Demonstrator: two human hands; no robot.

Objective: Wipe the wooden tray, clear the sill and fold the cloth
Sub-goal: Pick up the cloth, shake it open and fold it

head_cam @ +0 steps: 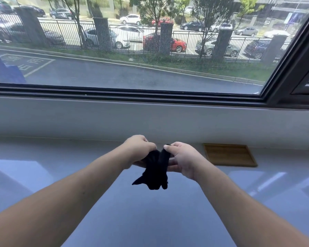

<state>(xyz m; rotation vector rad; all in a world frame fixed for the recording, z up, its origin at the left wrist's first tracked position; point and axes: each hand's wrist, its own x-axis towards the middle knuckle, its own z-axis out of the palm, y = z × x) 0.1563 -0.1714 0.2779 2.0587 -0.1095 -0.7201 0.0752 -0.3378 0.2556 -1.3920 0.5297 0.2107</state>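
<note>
A black cloth (155, 172) hangs bunched between my two hands above the glossy white sill (61, 161). My left hand (137, 150) grips its upper left part. My right hand (182, 157) pinches a corner of it between thumb and fingers, with other fingers under the bundle. Loose corners of the cloth dangle below my hands. The flat wooden tray (229, 155) lies on the sill to the right of my right hand, near the wall, with nothing on it.
A grey wall ledge (150, 118) rises behind the sill, under a large window with a dark frame (284, 82). Cars, a fence and a road show outside. The sill surface reflects light on both sides.
</note>
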